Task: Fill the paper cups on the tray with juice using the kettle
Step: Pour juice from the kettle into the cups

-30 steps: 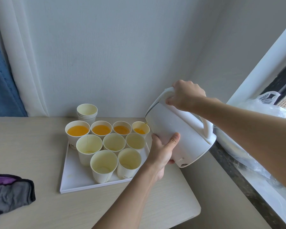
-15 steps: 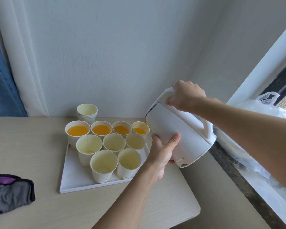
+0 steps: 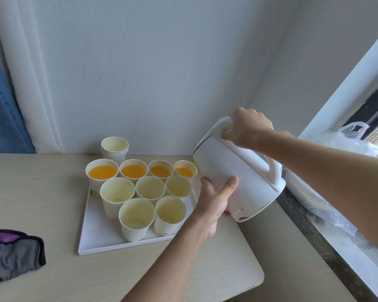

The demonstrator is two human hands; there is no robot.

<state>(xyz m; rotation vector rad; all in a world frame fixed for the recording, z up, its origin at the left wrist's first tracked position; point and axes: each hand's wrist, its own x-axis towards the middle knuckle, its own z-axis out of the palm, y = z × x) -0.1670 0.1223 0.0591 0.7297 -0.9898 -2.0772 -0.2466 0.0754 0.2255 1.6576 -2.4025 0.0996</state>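
Kettle is tilted at the tray's right edge, with its spout over the back-right cup and a thin trickle at the lip. My right hand grips the top near the lid, fingers curled. My left hand wraps the body from below. On the tray, four back cups hold juice, the fourth the lowest. Five front cups look empty. Under half done, I'd say. A spare stack stands off-tray on the table.

Smooth plastic kettle; matt paper cups; wood-grain table.
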